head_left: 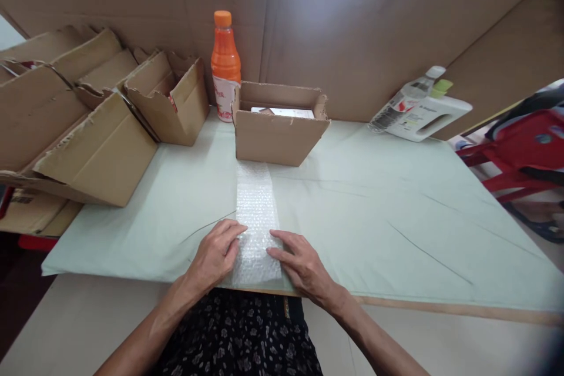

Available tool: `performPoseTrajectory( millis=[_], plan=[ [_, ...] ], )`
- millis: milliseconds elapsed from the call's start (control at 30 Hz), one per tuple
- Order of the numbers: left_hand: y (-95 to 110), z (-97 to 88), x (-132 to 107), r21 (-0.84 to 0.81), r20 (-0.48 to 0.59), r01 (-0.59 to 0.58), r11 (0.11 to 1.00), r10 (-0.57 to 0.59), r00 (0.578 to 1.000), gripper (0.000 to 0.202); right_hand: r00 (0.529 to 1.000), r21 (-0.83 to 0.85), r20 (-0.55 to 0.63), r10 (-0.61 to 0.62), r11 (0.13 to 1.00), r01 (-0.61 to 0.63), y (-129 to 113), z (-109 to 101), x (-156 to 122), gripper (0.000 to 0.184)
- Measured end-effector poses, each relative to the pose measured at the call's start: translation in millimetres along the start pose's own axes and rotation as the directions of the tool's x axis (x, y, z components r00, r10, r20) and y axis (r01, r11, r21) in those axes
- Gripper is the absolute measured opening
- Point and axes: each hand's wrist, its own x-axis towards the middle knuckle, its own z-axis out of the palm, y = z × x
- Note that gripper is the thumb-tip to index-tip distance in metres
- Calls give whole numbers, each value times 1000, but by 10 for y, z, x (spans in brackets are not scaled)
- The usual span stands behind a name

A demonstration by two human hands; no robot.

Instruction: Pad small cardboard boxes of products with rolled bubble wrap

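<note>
A long strip of bubble wrap (255, 205) lies flat on the pale green table cover (374, 205), running from the near edge toward a small open cardboard box (277, 138). My left hand (215, 255) rests on the strip's near left side, fingers stretched out flat. My right hand (302, 264) presses the near right side, fingers also flat. Neither hand holds anything. Something white lies inside the open box.
An orange drink bottle (225, 64) stands behind the box. Several open cardboard boxes (101, 117) crowd the left side. A white jug (427, 117) and a clear bottle (405, 100) lie at the back right. A red plastic chair (524, 147) stands to the right. Cardboard sheets form the back wall.
</note>
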Motion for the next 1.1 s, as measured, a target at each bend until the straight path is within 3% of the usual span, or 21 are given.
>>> performPoseTrajectory(
  millis=[100, 167, 267, 367, 467, 533, 633, 700, 800, 867, 933, 1000, 1067, 1100],
  plan=[
    [-21, -72, -13, -59, -30, -57, 997, 55, 998, 51, 987, 199, -53, 149, 971, -136, 41, -41, -30, 38],
    [-15, -95, -43, -93, 18, -89, 992, 91, 996, 66, 982, 233, -43, 186, 957, -171, 76, -81, -54, 38],
    [30, -59, -107, -64, 143, -107, 992, 115, 983, 81, 990, 168, -24, 142, 976, -136, 116, -105, -82, 41],
    [83, 28, -142, 11, 240, -132, 991, 126, 963, 80, 996, 41, 61, 67, 997, -69, 111, -100, -80, 51],
    [92, 82, -137, 50, 273, -140, 989, 121, 954, 76, 987, -104, 155, 30, 994, -14, 89, -81, -30, 55],
    [74, 82, -139, 49, 275, -134, 990, 116, 954, 78, 989, -162, 147, 14, 987, 10, 84, -54, 17, 48],
    [38, 65, -175, 19, 257, -142, 990, 133, 957, 82, 999, -91, 35, 42, 995, -38, 76, -4, 85, 33],
    [25, 74, -202, -7, 213, -114, 993, 113, 970, 80, 989, 26, 7, 144, 989, -145, 49, 19, 128, 22],
    [28, 131, -192, -50, 70, 42, 998, -38, 997, 56, 931, 133, 114, 347, 923, -360, -9, 26, 187, 18],
    [38, 173, -144, -92, -20, 184, 979, -187, 982, 41, 876, 156, 165, 454, 864, -478, -38, 12, 201, 18],
    [45, 200, -82, -124, -40, 306, 944, -313, 949, 39, 849, 181, 89, 521, 830, -528, -66, -16, 178, 16],
    [45, 213, -26, -111, -31, 378, 919, -383, 923, 41, 842, 174, -102, 529, 843, -509, -114, -52, 124, 28],
    [38, 226, 11, -59, -30, 390, 919, -392, 919, 43, 859, 107, -256, 444, 896, -431, -195, -77, 66, 35],
    [33, 236, 24, -27, -39, 383, 923, -384, 923, 43, 884, 63, -276, 377, 925, -375, -242, -76, 46, 35]
  ],
)
